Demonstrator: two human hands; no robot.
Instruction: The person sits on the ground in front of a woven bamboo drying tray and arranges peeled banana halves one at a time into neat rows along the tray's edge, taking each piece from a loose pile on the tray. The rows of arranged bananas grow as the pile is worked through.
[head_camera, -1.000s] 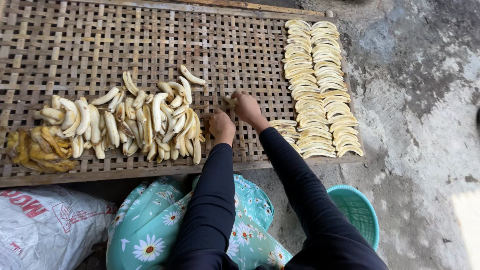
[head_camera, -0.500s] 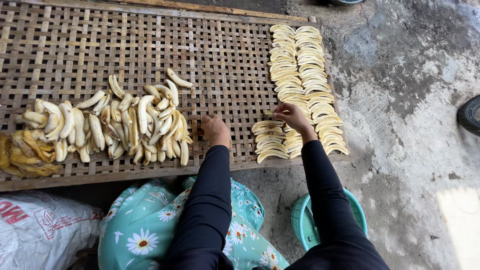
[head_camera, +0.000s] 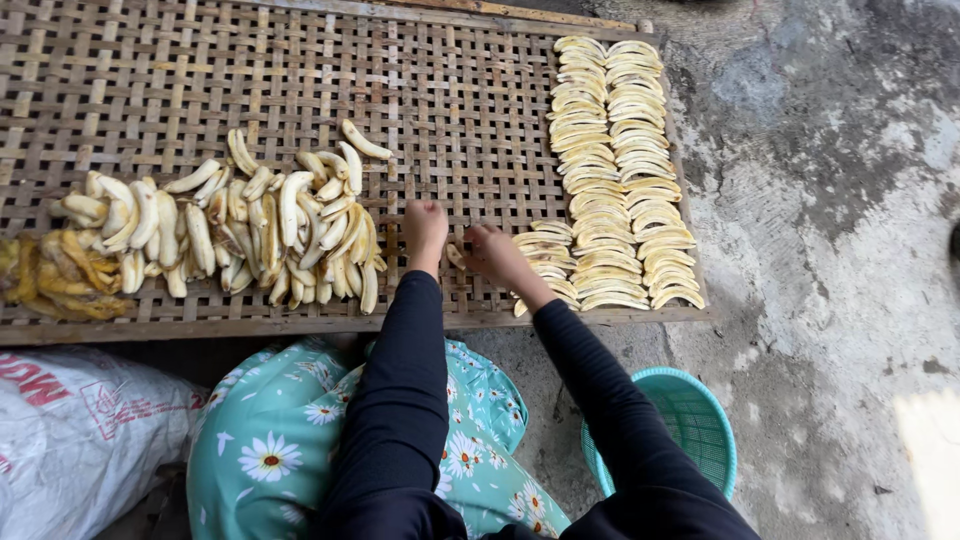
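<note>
My left hand (head_camera: 425, 228) rests on a woven bamboo rack (head_camera: 200, 80) with its fingers curled under; nothing shows in it. My right hand (head_camera: 495, 255) is just beside it, pinching a pale banana slice (head_camera: 455, 255) at its fingertips. A heap of peeled bananas (head_camera: 250, 225) lies to the left of my left hand. Right of my right hand, a short row of flat banana slices (head_camera: 545, 255) has been laid out. Beyond it, two long rows of slices (head_camera: 620, 170) run along the rack's right edge.
Darker yellow banana pieces (head_camera: 50, 280) lie at the rack's left end. A teal plastic basket (head_camera: 690, 420) stands on the concrete floor (head_camera: 830, 250) under my right arm. A white sack (head_camera: 70, 440) and floral cloth (head_camera: 270, 440) are in front of the rack.
My right hand reached right to the short row of slices, then came back left beside my left hand. My left hand stayed near the heap.
</note>
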